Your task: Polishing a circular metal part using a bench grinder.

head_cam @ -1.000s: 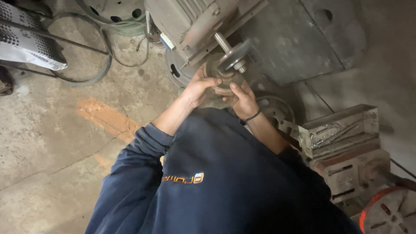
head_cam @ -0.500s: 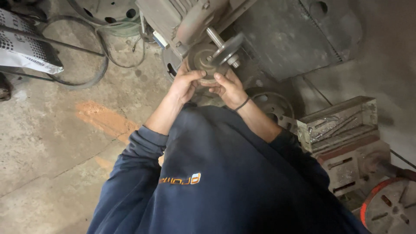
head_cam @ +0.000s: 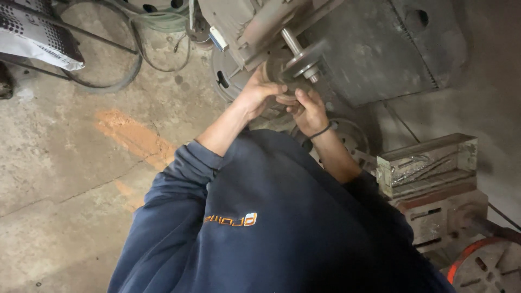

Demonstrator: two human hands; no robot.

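My left hand (head_cam: 254, 96) reaches up to a grey machine (head_cam: 347, 49) and curls around a dark round metal part (head_cam: 275, 69) that sits just behind a flanged disc (head_cam: 304, 59) on the machine's steel shaft (head_cam: 291, 39). My right hand (head_cam: 310, 113), with a black band on its wrist, is closed against the lower side of the same round part, its fingers touching those of my left hand. The fingers hide most of the part. Navy sweatshirt sleeves cover both arms to the forearm.
Below the hands, round metal wheels (head_cam: 347, 135) lie on the concrete floor (head_cam: 65, 163). At the right are a grey metal block (head_cam: 429, 163) on a rusty base and an orange-rimmed wheel (head_cam: 485, 266). Hoses (head_cam: 125, 65) and a patterned bag (head_cam: 38, 32) lie at the upper left.
Both hands stay on the round part at the shaft while the view shifts; the left hand's fingers have closed further around it.
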